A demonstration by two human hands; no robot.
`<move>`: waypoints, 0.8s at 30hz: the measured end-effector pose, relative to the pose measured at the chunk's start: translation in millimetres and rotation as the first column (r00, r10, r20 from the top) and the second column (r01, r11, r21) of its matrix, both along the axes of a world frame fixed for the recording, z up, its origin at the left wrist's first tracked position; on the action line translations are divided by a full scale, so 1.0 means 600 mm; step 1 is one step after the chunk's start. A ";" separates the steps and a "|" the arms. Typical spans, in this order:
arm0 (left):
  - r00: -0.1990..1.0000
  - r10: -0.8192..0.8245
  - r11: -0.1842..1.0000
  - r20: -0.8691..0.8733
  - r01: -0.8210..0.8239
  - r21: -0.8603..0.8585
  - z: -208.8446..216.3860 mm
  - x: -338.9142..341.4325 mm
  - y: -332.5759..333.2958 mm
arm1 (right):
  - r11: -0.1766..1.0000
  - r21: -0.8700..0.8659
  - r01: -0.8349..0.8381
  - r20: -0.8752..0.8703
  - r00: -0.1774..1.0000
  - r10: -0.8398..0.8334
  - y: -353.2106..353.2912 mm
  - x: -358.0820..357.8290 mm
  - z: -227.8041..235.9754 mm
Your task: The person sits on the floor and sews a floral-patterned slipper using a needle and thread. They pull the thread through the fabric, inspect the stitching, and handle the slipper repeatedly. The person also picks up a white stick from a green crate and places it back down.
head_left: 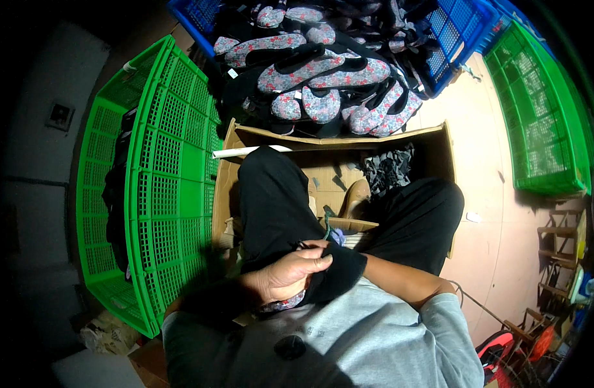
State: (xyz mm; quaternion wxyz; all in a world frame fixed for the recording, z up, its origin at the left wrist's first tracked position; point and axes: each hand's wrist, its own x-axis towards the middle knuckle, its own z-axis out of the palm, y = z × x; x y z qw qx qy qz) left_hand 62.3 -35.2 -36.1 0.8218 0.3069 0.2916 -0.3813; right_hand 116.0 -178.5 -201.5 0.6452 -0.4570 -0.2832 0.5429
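Over my lap, my left hand [290,275] closes on a black flat shoe [341,273], its thumb pressed along the dark edge. A bit of the shoe's floral fabric [285,302] shows below the palm. From the right my forearm reaches in behind the shoe, which hides my right hand and its fingers. Just beyond the shoe lies a small bluish-purple item [337,237], too small to make out. Farther off, a heap of floral fabric flat shoes [319,77] with black insides fills the top middle.
A cut-open cardboard box [339,139] surrounds my knees, holding dark fabric scraps [389,169] and a white tube [252,152]. Green plastic crates stand left [180,181] and far right [533,110]. A blue crate [462,39] holds part of the shoe heap. A wooden rack [559,242] stands right.
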 end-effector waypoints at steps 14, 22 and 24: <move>0.777 0.340 0.881 0.529 -0.460 0.110 0.022 -0.007 0.018 | 0.926 -0.208 0.316 -0.407 0.832 -0.376 -0.019 0.046 0.098; 0.779 0.300 0.836 0.551 -0.493 0.241 -0.021 0.010 -0.013 | 0.880 -0.263 0.395 -0.359 0.807 -0.469 -0.025 0.059 0.110; 0.788 0.295 0.838 0.540 -0.486 0.250 -0.032 0.021 -0.020 | 0.853 -0.324 0.409 -0.318 0.802 -0.506 -0.026 0.060 0.110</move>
